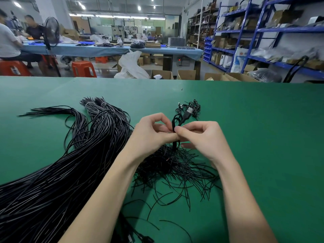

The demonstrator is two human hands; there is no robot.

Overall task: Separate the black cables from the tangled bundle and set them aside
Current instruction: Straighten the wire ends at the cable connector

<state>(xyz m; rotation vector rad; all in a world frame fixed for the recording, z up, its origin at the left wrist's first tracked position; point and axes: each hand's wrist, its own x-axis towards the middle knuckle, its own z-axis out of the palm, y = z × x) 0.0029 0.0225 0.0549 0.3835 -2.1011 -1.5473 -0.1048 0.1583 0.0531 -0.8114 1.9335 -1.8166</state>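
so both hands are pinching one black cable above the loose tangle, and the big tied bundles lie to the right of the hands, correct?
Not quite. The head view shows the tied bundles to the left of the hands. The rest holds: left hand and right hand pinch one black cable above the loose tangle.

cable bundle (52, 181) cut off left, seated people's faces blurred

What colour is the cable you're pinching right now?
Black. The cable, pinched between left hand and right hand, shows best in the head view.
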